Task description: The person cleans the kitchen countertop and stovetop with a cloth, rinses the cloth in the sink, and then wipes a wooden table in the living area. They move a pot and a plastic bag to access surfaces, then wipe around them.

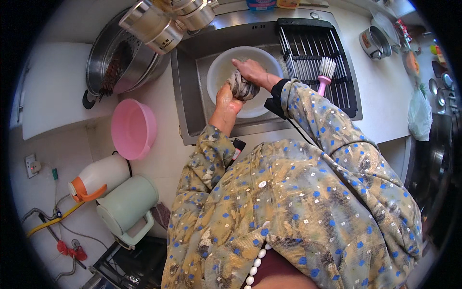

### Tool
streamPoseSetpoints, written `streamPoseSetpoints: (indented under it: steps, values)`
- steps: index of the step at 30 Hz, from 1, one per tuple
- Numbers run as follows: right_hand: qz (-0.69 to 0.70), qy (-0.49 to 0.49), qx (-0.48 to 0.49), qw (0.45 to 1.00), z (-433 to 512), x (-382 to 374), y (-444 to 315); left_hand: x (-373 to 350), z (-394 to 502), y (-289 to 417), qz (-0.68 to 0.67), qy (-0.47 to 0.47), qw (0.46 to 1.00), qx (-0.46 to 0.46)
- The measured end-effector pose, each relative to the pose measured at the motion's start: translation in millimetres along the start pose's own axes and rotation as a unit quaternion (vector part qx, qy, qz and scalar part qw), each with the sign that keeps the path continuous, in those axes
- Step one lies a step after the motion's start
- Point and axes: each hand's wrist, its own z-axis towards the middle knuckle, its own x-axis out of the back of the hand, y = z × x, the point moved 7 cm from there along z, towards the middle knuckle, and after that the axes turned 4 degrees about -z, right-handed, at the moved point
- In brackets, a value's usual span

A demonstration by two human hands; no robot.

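A bunched, wet-looking grey cloth (242,86) is gripped between both hands above a white basin (216,65). My left hand (226,99) holds its near left side. From the upper right, my right hand (251,70) closes over the other side, with the thumb sticking out. Cloudy water shows in the basin around the cloth. The basin stands inside a stainless steel sink (191,104). Folds of the cloth and my fingers hide each other in part.
A black-ended drying rack (306,39) spans the sink's right side, bearing a pink-handled brush (326,72). Left of the sink are a pink basin (124,126), large metal pans (140,68), a green kettle (130,206) and a white-and-orange flask (104,173). A small pot (370,43) stands far right.
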Motion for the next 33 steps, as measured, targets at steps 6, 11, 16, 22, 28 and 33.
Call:
streamPoseSetpoints:
  steps: [6, 11, 16, 22, 28, 33]
  values:
    - [0.028, 0.018, -0.145, 0.989, 11.4, 7.8, 50.3, 29.9, 9.4, 54.7, 0.056, 0.114, 0.989, -0.070]
    - [-0.136, -0.081, -0.051, 0.986, 1.6, -38.8, 71.9, 48.3, 20.3, 68.6, 0.055, 0.123, 0.990, -0.042]
    - [-0.322, -0.153, 0.230, 0.905, -4.2, -87.6, 51.2, 53.9, 34.8, 35.0, 0.049, 0.123, 0.991, 0.030]
    - [-0.415, -0.154, 0.377, 0.814, -19.8, -89.8, 23.1, 52.9, 39.2, 22.0, 0.069, 0.138, 0.986, 0.054]
    - [-0.266, -0.177, 0.077, 0.944, -13.1, -50.7, 19.7, 40.9, 28.5, 19.5, 0.071, 0.141, 0.986, 0.049]
    - [-0.049, -0.107, 0.232, 0.965, -61.5, -4.7, -50.7, 42.7, 31.7, 18.3, 0.047, 0.112, 0.992, 0.045]
